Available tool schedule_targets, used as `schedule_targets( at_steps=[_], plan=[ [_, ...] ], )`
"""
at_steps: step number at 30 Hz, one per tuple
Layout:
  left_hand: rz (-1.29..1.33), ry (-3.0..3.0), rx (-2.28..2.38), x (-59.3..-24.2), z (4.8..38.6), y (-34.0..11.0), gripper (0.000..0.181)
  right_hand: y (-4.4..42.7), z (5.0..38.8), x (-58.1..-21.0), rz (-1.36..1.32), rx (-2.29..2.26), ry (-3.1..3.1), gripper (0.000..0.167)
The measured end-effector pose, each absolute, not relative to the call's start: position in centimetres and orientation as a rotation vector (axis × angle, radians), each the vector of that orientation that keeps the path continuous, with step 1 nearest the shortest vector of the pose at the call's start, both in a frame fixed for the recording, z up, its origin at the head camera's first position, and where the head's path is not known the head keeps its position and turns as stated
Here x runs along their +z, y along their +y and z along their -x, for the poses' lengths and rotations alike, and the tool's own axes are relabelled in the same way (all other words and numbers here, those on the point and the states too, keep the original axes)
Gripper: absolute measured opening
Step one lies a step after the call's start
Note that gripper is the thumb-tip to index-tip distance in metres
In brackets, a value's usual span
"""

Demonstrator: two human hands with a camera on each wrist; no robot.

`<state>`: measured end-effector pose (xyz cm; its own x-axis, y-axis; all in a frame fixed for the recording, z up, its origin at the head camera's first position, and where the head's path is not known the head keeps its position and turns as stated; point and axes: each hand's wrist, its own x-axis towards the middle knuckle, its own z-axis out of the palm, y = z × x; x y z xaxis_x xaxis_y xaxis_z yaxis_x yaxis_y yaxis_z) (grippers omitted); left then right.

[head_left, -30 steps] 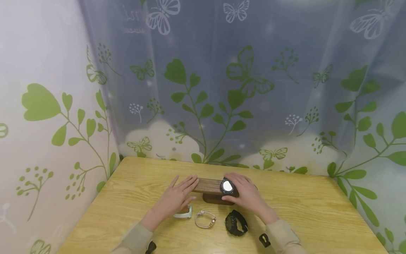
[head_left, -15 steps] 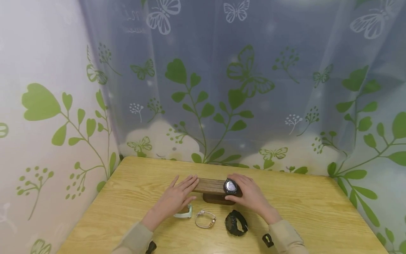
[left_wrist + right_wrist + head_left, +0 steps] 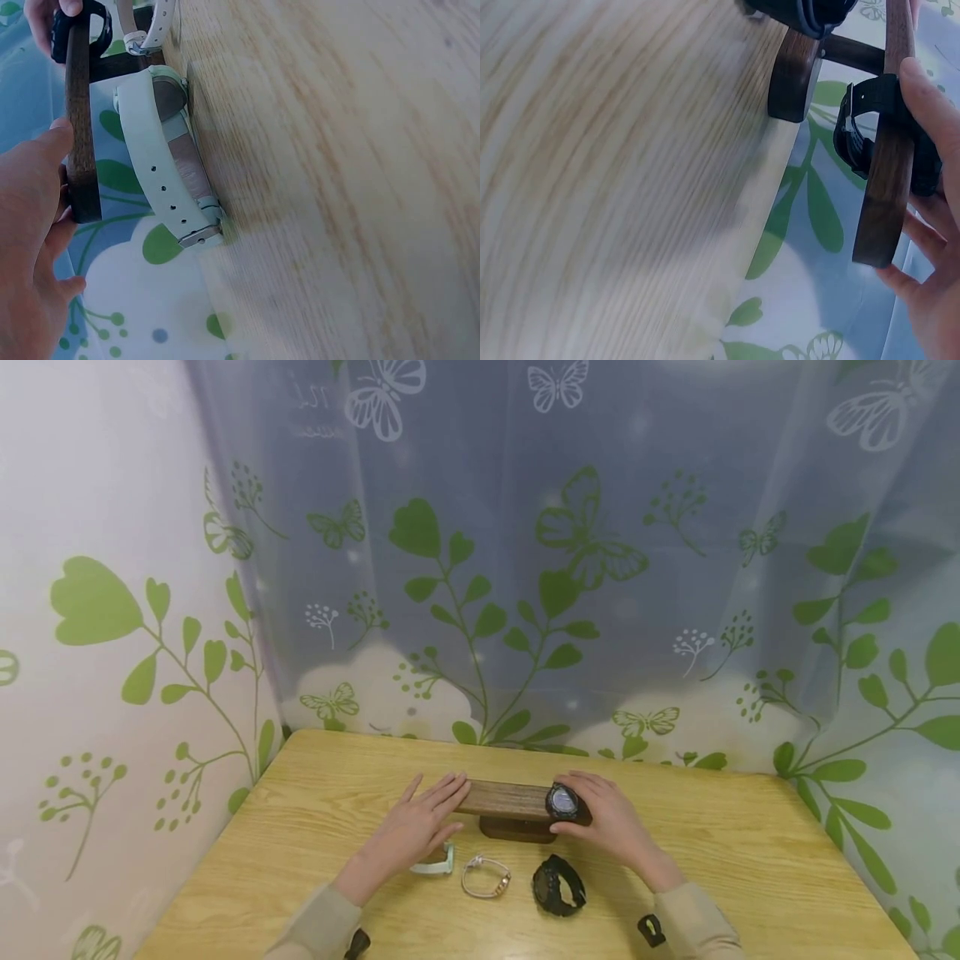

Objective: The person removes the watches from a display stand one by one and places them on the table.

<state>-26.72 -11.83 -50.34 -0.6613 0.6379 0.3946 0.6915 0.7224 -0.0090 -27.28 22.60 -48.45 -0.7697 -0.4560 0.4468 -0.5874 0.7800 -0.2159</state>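
A dark wooden watch stand point(image 3: 506, 797) has a horizontal bar above a smaller base. My left hand point(image 3: 408, 818) holds the bar's left end, its fingers mostly straight and some hidden behind the bar in the left wrist view. Around the bar's right part loops a black watch point(image 3: 562, 802), its face turned toward me. My right hand point(image 3: 603, 822) grips this watch, thumb in front and fingers behind, as the right wrist view shows. In front of the stand lie a mint-strapped watch point(image 3: 146, 157), a slim light-strapped bracelet or watch point(image 3: 486, 878) and another black watch point(image 3: 558, 887).
Everything stands on a light wooden table point(image 3: 750, 860). Behind it hangs a curtain point(image 3: 480, 568) printed with leaves and butterflies. Black straps point(image 3: 651, 930) show near my sleeve cuffs.
My right hand has slid the black watch to the right along the bar, toward its right end. My left hand and the stand have stayed in place.
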Motion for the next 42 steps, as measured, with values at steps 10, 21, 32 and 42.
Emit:
schedule_targets(
  at_steps=[10, 21, 32, 42],
  plan=[
    [1.024, -2.519, -0.199, -50.6, 26.9, -11.9, 0.062, 24.3, 26.9, -48.2, -0.762, 0.49, -2.608, 0.077],
    [1.024, -2.555, -0.186, -50.4, 26.8, -12.0, 0.062, 26.0, 26.5, -48.4, -0.729, 0.494, -2.604, 0.075],
    [1.03, -2.538, -0.182, -50.2, 26.7, -11.9, 0.063, 28.5, 25.6, -48.2, -0.65, 0.48, -2.584, 0.072],
    [1.03, -2.556, -0.189, -50.1, 26.6, -11.8, 0.062, 30.4, 24.0, -48.2, -0.675, 0.377, -2.501, 0.075]
  ],
)
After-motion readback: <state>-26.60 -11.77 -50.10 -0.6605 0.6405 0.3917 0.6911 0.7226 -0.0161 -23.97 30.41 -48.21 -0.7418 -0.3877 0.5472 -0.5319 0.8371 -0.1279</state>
